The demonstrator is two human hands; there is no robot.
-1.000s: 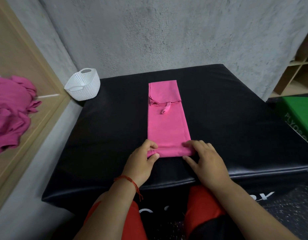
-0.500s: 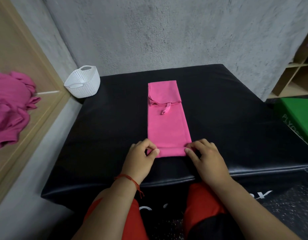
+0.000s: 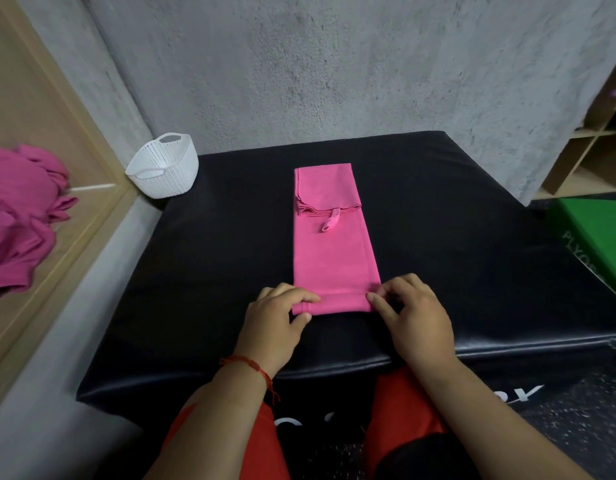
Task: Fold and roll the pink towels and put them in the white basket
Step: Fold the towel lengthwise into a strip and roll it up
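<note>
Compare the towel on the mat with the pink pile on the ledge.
The folded towel lies flat as a long strip; the towel pile is crumpled and heaped. The folded towel sits on the black mat, the towel pile on the wooden ledge. The left hand and right hand pinch the folded towel's near end; nothing touches the towel pile. Both are pink cloth.

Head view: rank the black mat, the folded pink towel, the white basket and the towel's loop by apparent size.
1. black mat
2. folded pink towel
3. white basket, though it sits farther back, so its true size against the towel is unsure
4. loop
</note>
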